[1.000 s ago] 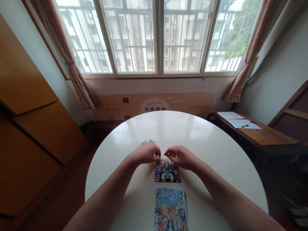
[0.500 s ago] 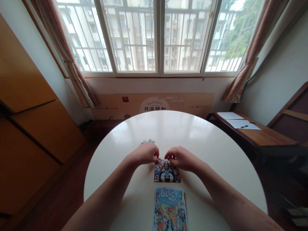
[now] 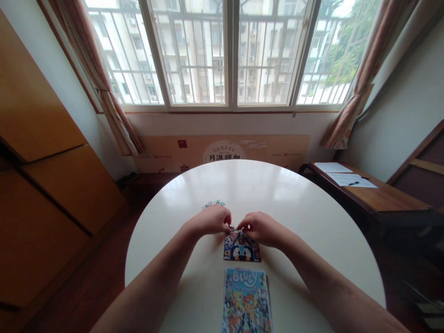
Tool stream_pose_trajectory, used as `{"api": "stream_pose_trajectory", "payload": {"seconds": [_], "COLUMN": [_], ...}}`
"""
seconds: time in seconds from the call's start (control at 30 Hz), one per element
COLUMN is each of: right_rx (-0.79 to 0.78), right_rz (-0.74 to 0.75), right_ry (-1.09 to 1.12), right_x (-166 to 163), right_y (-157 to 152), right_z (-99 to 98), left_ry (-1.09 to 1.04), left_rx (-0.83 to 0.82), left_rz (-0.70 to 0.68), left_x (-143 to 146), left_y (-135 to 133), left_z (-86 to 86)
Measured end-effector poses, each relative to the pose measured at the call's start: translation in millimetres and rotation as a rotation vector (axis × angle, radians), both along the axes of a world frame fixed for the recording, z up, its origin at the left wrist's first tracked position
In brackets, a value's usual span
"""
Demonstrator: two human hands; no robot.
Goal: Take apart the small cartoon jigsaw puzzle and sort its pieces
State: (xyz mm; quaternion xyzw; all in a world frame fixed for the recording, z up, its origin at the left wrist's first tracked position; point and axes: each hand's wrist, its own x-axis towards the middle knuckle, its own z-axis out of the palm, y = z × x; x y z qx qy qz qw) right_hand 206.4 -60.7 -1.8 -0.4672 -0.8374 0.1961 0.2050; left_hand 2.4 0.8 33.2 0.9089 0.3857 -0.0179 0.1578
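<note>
A partly built jigsaw puzzle (image 3: 242, 252) lies on the white table, showing a blue cartoon dog's face amid many small figures. At its upper left edge my left hand (image 3: 217, 219) is pinched closed, with a small dark puzzle piece (image 3: 230, 227) at the fingertips. My right hand (image 3: 258, 227) bends over the upper right edge, thumb and fingers closed together and touching the puzzle; what they hold, if anything, is hidden. Just beyond my left hand is a pile of loose puzzle pieces (image 3: 214, 203), partly covered by it. Nearer to me lies a "Bluey" picture sheet (image 3: 245, 300).
The round white table (image 3: 166, 222) fills the middle. To the right stands a wooden desk (image 3: 391, 196) with papers (image 3: 350, 179) and a pen. A wooden cabinet (image 3: 38, 138) is on the left, and a barred window with curtains rises beyond a printed panel (image 3: 194, 150).
The view has shifted slightly. Both hands stay at the puzzle's upper edge, with only small finger movements; the small dark piece by the left fingertips now shows more plainly.
</note>
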Motion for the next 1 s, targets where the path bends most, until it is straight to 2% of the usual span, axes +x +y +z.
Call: {"api": "stream_pose_trajectory", "payload": {"seconds": [0.5,0.8,1.0], "right_rx": [-0.009,-0.03,-0.017], "right_rz": [-0.017,-0.018,-0.013], "right_ry": [-0.108,-0.106,-0.115], "right_x": [-2.2,-3.0,-2.4], "right_y": [-2.9,-4.7,-3.6], "right_z": [4.6,8.7,6.2], "left_ry": [-0.078,-0.168,-0.203], "left_rx": [0.042,-0.162,-0.211], "left_rz": [-0.073,-0.06,-0.048], "left_x": [-3.5,-9.2,-9.4], "left_y": [3.5,13.4,14.8], "left_z": [-3.1,-6.3,-3.6]}}
